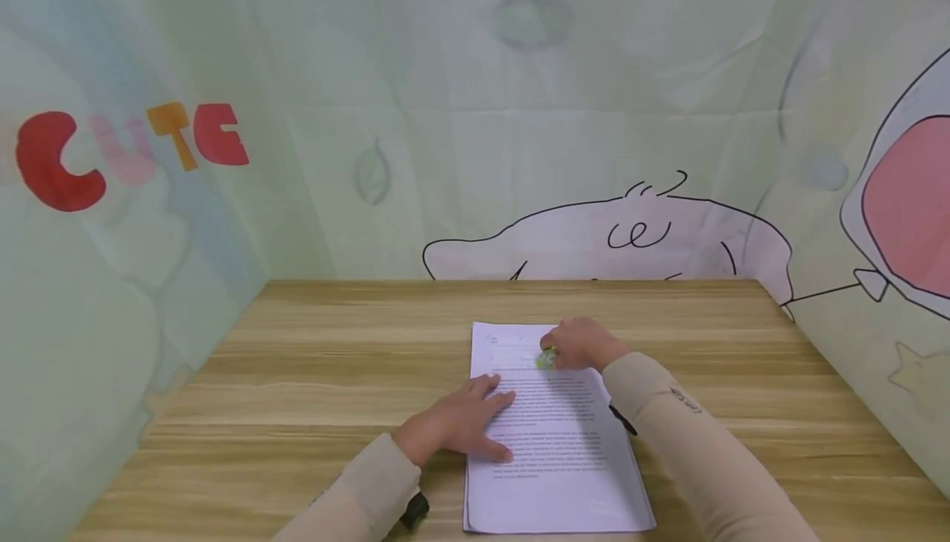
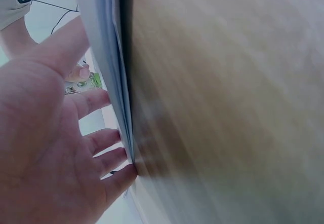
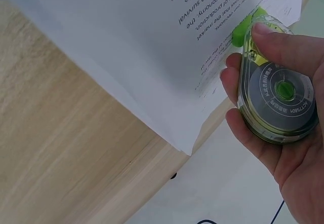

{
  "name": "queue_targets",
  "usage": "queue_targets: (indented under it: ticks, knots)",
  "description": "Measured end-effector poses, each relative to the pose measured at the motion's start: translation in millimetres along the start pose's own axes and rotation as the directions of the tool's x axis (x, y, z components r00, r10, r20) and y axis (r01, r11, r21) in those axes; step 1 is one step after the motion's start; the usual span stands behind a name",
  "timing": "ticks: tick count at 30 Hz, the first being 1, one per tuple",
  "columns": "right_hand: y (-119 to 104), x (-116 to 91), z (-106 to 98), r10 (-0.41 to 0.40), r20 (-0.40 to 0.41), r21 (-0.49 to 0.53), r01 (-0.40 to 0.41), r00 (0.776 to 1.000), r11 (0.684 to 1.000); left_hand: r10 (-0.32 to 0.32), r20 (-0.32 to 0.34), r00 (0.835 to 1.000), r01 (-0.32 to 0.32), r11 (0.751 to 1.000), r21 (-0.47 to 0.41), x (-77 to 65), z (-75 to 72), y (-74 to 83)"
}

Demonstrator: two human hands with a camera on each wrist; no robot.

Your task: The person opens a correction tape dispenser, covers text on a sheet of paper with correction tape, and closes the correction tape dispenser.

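A correction tape dispenser [image 3: 281, 89] with a clear case and a green tip cover is gripped in my right hand [image 1: 582, 344], thumb on one side and fingers round the other. In the head view the green dispenser [image 1: 547, 358] is over the upper part of a stack of printed paper [image 1: 552, 501]. My left hand [image 1: 471, 422] lies with fingers spread across the left edge of the stack. Close up in the left wrist view, the fingers of that left hand [image 2: 55, 127] reach over the layered edge of the paper [image 2: 114, 82] and hold nothing.
The stack lies on a wood-grain table [image 1: 334, 352], near its front edge. Behind and beside the table hangs a printed cloth [image 1: 460, 171] with cartoon figures and coloured letters. A dark band [image 1: 414, 509] sits at the left wrist.
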State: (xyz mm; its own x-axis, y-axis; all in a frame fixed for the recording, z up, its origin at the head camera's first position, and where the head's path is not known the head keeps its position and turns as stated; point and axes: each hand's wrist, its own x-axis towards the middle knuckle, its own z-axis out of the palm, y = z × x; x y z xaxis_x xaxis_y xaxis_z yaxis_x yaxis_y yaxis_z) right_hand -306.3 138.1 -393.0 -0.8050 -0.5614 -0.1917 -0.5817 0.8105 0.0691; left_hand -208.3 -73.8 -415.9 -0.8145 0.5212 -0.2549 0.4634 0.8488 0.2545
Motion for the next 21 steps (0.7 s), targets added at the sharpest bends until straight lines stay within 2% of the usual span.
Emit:
queue_targets:
  ticks: [11, 21]
  knots:
    - [3.8, -5.1, -2.4, 0.009, 0.003, 0.011, -0.009, 1.000, 1.000, -0.006, 0.008, 1.000, 0.006, 1.000, -0.007, -2.0, -2.8, 2.4]
    - [8.7, -8.8, -0.4, 0.006, -0.004, -0.022, -0.006, 1.000, 1.000, -0.009, 0.006, 1.000, 0.009, 1.000, -0.017, -1.8, -2.3, 2.6]
